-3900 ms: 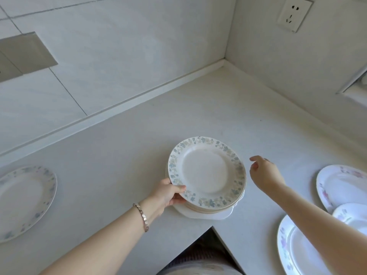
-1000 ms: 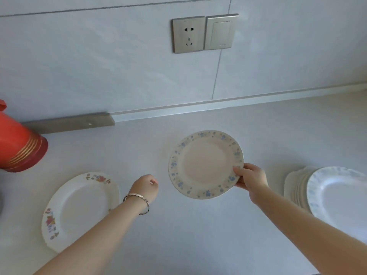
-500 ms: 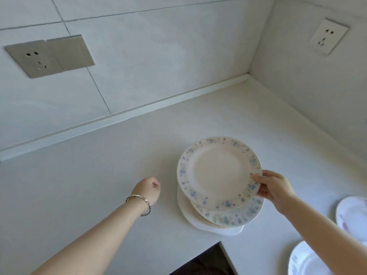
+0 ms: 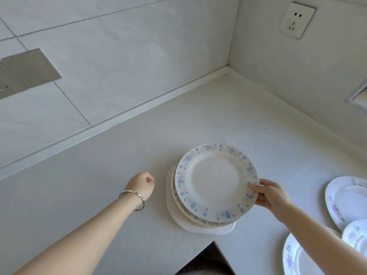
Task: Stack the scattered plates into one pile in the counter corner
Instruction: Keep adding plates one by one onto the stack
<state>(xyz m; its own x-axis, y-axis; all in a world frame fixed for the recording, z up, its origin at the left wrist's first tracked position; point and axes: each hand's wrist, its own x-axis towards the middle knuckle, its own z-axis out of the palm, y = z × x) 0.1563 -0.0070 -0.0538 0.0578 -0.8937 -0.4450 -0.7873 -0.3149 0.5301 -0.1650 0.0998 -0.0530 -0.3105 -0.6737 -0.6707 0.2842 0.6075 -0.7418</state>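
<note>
A blue-flowered plate, tilted a moment ago, now lies almost level on the pile near the tabletop corner. The right hand clamps fingers on its 4 o'clock rim; the left hand is fisted, empty. Loose plates remain at 3 o'clock.

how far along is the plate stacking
Done: several plates sit in one pile on the counter. In hand: the right hand's grip pinches a blue-flowered plate by its rim, on or just above that pile. Remaining: at least three floral plates lie apart at the right.
</note>
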